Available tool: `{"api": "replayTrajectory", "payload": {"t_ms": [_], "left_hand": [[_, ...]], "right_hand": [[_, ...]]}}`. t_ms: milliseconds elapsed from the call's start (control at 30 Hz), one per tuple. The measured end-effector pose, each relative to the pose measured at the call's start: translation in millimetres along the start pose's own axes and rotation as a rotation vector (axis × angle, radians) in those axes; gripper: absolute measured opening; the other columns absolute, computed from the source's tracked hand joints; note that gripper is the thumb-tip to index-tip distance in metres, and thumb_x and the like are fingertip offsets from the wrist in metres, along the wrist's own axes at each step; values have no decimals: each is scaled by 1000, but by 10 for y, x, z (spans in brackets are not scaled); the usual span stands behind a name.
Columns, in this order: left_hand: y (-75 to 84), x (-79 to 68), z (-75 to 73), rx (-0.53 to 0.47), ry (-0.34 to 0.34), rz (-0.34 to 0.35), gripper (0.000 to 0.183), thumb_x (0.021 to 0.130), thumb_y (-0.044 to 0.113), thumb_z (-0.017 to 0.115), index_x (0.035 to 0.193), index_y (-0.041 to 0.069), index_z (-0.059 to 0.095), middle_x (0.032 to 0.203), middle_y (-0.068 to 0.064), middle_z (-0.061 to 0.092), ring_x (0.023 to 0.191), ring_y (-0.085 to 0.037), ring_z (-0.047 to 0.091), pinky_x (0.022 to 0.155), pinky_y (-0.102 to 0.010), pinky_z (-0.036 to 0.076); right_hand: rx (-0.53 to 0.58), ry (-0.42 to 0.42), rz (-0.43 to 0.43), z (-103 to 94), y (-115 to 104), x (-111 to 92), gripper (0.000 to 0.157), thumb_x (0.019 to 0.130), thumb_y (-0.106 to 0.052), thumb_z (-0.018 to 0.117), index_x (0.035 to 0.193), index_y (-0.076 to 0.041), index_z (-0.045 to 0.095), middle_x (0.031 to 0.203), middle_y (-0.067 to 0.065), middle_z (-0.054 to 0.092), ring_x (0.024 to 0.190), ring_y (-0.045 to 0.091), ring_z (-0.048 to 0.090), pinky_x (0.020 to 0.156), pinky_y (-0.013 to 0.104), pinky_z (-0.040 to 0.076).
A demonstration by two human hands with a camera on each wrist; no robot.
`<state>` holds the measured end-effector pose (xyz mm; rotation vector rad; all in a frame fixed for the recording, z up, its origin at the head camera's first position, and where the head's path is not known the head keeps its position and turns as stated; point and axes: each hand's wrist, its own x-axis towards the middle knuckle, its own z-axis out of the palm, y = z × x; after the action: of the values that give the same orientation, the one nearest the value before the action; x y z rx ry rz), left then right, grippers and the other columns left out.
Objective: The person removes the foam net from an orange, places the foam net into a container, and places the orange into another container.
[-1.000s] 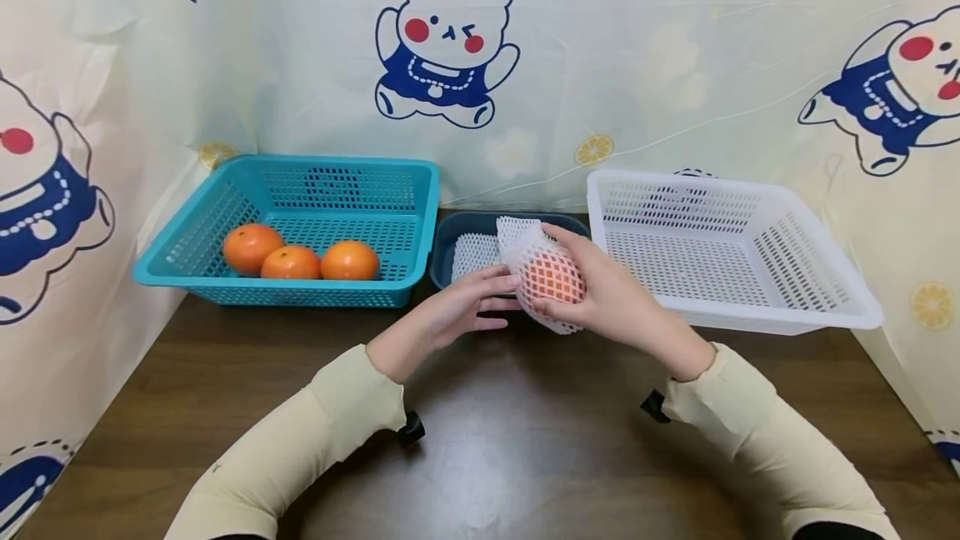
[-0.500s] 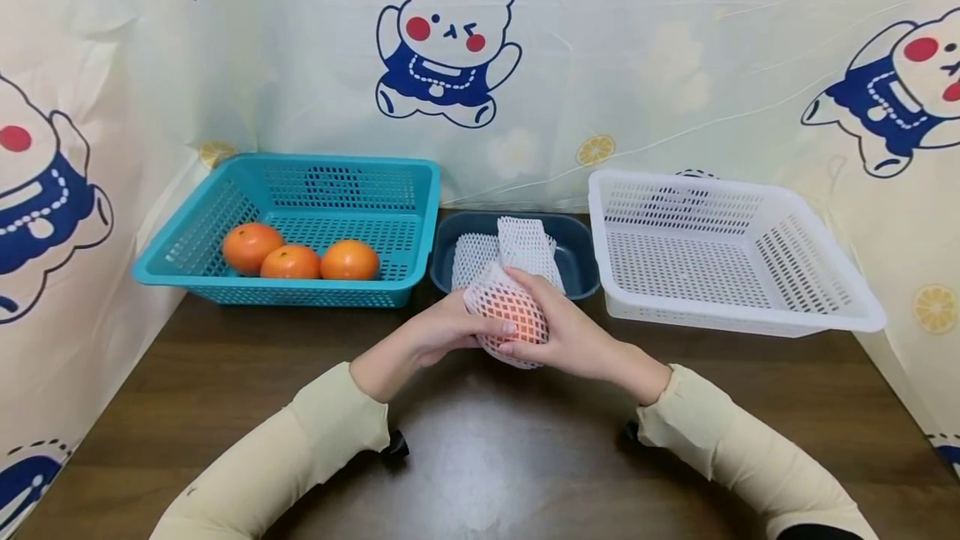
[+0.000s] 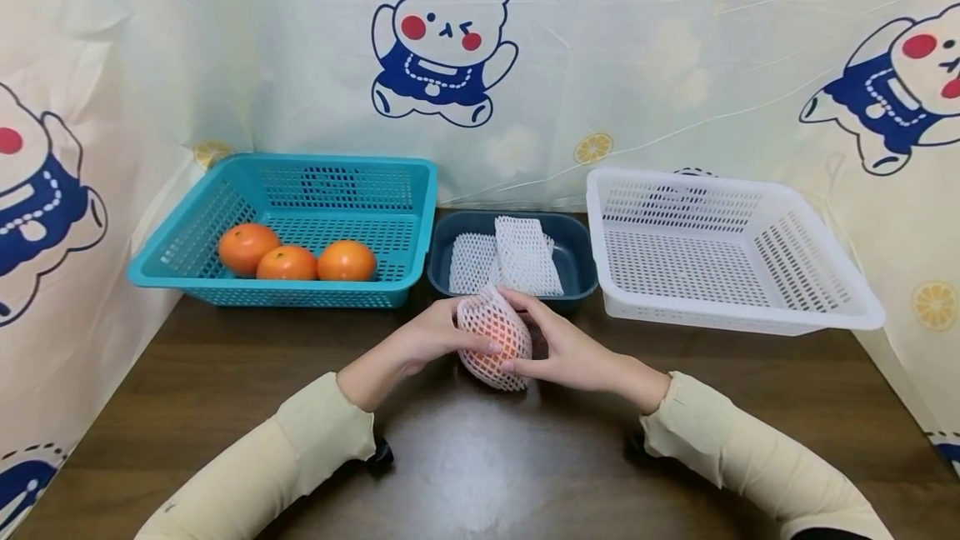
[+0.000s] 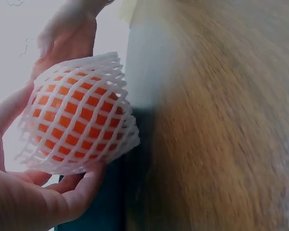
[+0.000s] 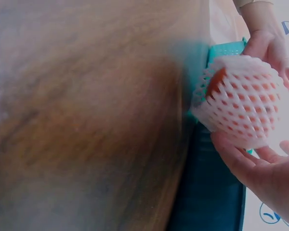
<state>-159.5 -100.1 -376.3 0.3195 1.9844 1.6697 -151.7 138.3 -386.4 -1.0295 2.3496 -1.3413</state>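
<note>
An orange in a white foam net [image 3: 495, 340] is held between both hands, in front of the small dark blue tray [image 3: 587, 252]. My left hand [image 3: 431, 338] grips its left side, with the thumb across the near face. From the right, my right hand [image 3: 573, 352] holds it with thumb and fingers. In the left wrist view the netting wraps the orange [image 4: 77, 115] closely, its edge jutting past the fruit. The right wrist view shows a patch of bare orange [image 5: 216, 83] at one end of the net. Two or more flat foam nets [image 3: 525, 252] lie in the tray.
On the left stands a teal basket [image 3: 300, 294] holding 3 oranges [image 3: 288, 262]. A white basket [image 3: 738, 319] stands to the right of the tray. Behind them hangs a cloth [image 3: 525, 65] printed with bears. All rest on a brown wooden table [image 3: 480, 457].
The netted orange has come left and nearer the body, away from the tray. My left hand, loose beside it one second ago, now grips it together with the right hand.
</note>
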Motion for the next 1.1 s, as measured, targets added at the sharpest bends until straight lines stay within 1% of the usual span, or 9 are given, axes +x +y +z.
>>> {"api": "replayTrajectory", "payload": {"t_ms": [133,233,367,567,700,800,900,1033,1100], "left_hand": [[-24,-11,-17,44,45,20,60,86,11,81,139,-4,58,118,-13,69,100,-21,64,90,-34,54],[-42,-15,-13,54,73,39,56,86,11,82,136,-3,61,117,-13,70,99,-20,65,87,-32,55],[-54,-24,4,77,106,71,42,85,10,82,122,-3,69,107,-10,71,92,-18,63,81,-29,54],[-58,-47,28,119,129,149,20,83,8,84,97,-2,73,89,-3,69,84,-16,60,72,-27,51],[-54,-45,26,120,162,181,16,82,6,84,92,0,73,85,-1,67,80,-16,57,67,-25,49],[-49,-48,22,114,186,202,18,82,6,83,95,-1,72,88,-3,66,82,-17,57,68,-26,50],[-37,-65,18,114,184,192,28,82,7,84,106,0,72,97,-6,68,86,-18,60,72,-28,52],[-23,-87,2,182,118,164,52,80,11,88,127,1,65,112,-10,68,96,-21,62,82,-33,53],[-24,-97,-8,237,88,157,58,80,12,89,131,1,63,115,-11,67,98,-21,62,85,-33,53]], "right_hand": [[68,-28,28,3,6,3,89,90,-10,79,160,-5,24,150,17,45,129,30,54,96,42,54],[60,-32,34,-3,3,9,91,88,-9,81,159,-3,25,146,18,49,127,30,56,97,41,54],[12,-26,42,-9,3,18,90,86,-14,85,157,-2,31,142,16,54,122,26,60,96,36,54],[-117,-28,35,-8,32,11,49,84,-26,87,124,-6,67,107,-3,71,94,8,64,84,30,56],[-152,21,7,-9,25,15,28,84,-25,87,105,-10,75,90,-10,71,79,4,58,73,28,54],[-160,65,-31,-15,2,23,17,84,-20,86,96,-10,78,84,-11,72,74,2,56,68,25,53],[-152,105,-68,-27,-17,32,12,84,-13,86,92,-8,79,83,-8,74,72,1,57,65,24,53],[-135,148,-66,-45,-35,38,8,84,-8,85,90,-7,80,80,-7,72,69,2,56,63,23,51],[-124,161,-54,-52,-39,39,7,84,-6,84,89,-7,79,79,-7,71,68,3,56,62,23,50]]}}
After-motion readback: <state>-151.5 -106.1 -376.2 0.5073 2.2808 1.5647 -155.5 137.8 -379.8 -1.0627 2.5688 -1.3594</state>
